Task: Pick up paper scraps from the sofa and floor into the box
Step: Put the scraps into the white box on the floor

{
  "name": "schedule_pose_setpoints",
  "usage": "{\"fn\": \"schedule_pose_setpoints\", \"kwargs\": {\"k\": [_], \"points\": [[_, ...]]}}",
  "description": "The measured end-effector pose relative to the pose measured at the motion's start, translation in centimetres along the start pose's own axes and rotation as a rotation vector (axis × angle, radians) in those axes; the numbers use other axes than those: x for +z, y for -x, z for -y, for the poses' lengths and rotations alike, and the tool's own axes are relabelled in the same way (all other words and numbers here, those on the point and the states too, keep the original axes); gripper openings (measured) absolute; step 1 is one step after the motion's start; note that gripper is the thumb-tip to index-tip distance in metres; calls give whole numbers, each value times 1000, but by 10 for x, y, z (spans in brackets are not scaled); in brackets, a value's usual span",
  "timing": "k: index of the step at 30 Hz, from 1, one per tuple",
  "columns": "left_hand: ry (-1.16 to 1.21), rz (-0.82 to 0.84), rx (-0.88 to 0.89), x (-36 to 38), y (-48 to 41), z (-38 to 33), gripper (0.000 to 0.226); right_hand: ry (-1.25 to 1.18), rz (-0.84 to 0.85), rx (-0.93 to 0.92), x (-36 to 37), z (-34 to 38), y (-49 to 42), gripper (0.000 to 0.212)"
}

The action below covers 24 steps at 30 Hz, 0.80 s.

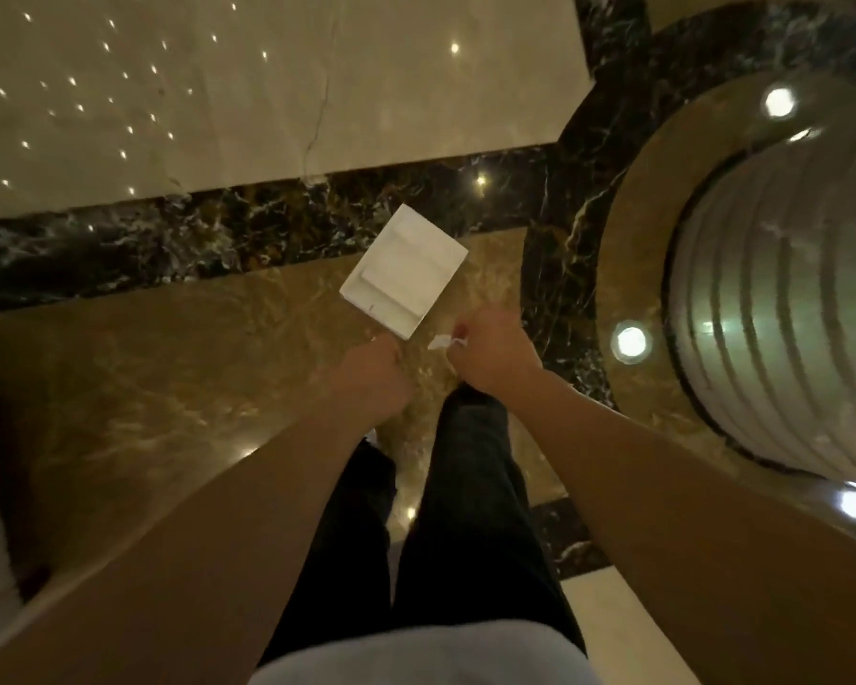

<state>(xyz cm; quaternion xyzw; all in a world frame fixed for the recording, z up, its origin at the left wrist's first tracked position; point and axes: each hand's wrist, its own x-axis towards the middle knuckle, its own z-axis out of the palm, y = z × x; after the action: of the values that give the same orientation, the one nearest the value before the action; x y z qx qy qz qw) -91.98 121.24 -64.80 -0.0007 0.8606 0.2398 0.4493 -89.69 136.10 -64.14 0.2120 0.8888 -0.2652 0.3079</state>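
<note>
Head view: a person is standing over a polished marble floor (169,388), looking straight down past dark trousers (465,511). A white box (406,269) is lying open on the floor, tilted cornerwise, straddling the edge where a dark veined band (119,249) is meeting the brown marble. The right hand (495,358) is hanging just below the box's near corner, fingers curled shut and pinching a small white paper scrap (441,342) that is sticking out toward the box. The left hand (371,373) is hovering just below and left of that same corner, fingers curled inward; whether it is holding anything I cannot tell. Right of the box, well apart, a ribbed pale column (786,313) is rising from a round base ringed with bright lamps (631,342).
</note>
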Motion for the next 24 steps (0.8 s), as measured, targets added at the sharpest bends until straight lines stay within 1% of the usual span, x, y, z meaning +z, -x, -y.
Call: {"fn": "schedule_pose_setpoints", "kwargs": {"k": [2, 4, 7, 9, 11, 13, 15, 16, 20, 21, 24], "points": [[80, -10, -59, 29, -69, 6, 26, 14, 4, -8, 16, -11, -83, 18], [263, -23, -136, 54, -142, 8, 21, -52, 65, 56, 35, -23, -158, 19], [675, -10, -398, 96, -258, 14, 24, -197, 149, 159, 75, -54, -277, 21], [875, -42, -529, 120, -330, 19, 30, -242, 199, 201, 102, -78, -351, 27], [957, -55, -610, 137, -396, 25, 30, -349, 276, 261, 125, -99, -411, 33], [972, -66, -660, 153, -452, 31, 28, -563, 388, 388, 142, -117, -453, 37], [1019, -107, -680, 165, -500, 37, 32, -751, 434, 499, 155, -136, -481, 43], [1047, -122, -695, 168, -514, 38, 34, -794, 446, 533, 161, -145, -489, 45], [1060, -169, -717, 177, -536, 38, 39, -815, 474, 606, 165, -175, -493, 41], [1063, -182, -728, 179, -533, 37, 41, -803, 496, 627, 159, -178, -488, 37], [1133, -213, -730, 180, -511, 31, 43, -761, 550, 631, 137, -184, -465, 17]]}}
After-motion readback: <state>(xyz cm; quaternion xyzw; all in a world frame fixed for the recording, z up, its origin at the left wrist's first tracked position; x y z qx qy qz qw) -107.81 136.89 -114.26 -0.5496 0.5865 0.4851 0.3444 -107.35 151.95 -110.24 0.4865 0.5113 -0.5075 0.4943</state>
